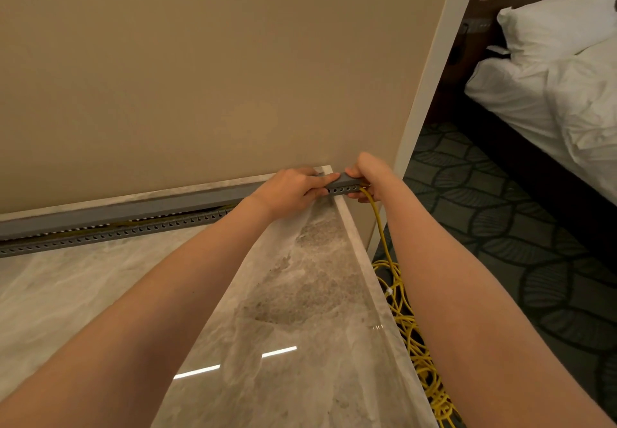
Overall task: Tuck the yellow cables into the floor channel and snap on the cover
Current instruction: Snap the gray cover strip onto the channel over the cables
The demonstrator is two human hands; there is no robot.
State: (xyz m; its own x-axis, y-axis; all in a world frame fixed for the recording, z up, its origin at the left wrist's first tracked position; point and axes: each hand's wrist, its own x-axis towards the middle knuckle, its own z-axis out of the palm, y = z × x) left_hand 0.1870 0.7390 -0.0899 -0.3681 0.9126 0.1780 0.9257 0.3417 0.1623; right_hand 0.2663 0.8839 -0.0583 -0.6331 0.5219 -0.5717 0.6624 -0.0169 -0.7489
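Observation:
A grey perforated floor channel point(110, 234) runs along the foot of the beige wall. Its grey cover point(133, 209) lies on top, lifted a little at the left so yellow cable shows in the gap. My left hand point(290, 189) grips the cover and channel near the right end, thumb on top. My right hand point(365, 177) grips the very end of the channel point(344, 184). A yellow cable point(379, 217) leaves that end and drops to a tangled yellow pile point(410, 327) on the carpet.
Glossy marble floor point(83, 294) with a raised marble edge point(367, 260) lies under my arms. To the right are dark patterned carpet point(500, 210), a white door frame point(430, 70) and a bed with white linen point(567, 70).

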